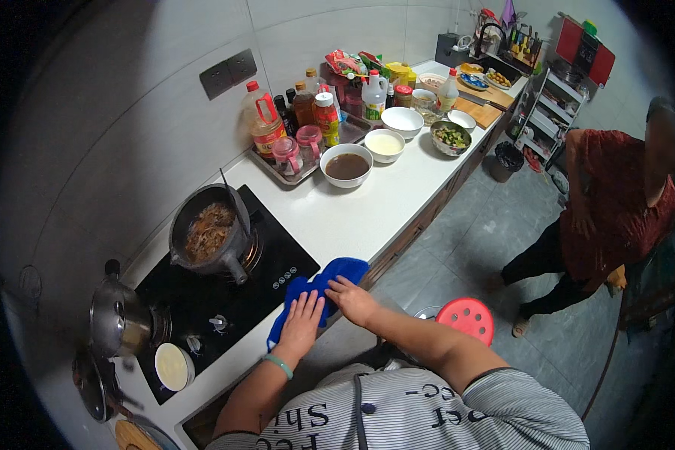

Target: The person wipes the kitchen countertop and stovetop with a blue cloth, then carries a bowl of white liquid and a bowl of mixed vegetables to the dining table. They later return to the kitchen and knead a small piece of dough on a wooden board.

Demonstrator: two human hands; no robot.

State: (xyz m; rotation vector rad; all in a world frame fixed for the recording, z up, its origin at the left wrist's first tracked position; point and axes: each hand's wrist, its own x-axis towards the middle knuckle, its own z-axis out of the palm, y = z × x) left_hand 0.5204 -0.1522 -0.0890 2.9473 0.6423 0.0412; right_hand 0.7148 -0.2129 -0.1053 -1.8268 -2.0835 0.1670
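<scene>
My left hand (304, 323) lies flat with spread fingers on a blue cloth (346, 271) at the counter's front edge. My right hand (349, 298) rests on the same cloth, fingers somewhat bent. Just beyond is a black gas hob (281, 247); on its lit far burner stands a grey pan (180, 230) of browned food, a dark utensil leaning inside. A lidded steel pot (132, 320) sits at the other burner. Near the knobs, a white bowl (189, 365) holds something pale. Further along the counter stand a bowl of brown liquid (347, 169) and a bowl of pale liquid (385, 145).
Bottles and jars crowd a metal tray (292, 179) by the wall. A knife (472, 99) lies on a wooden cutting board (486, 115). On the right stands another person (619, 197). A red stool (467, 318) is close to my right arm, and a bin (505, 163) stands beyond.
</scene>
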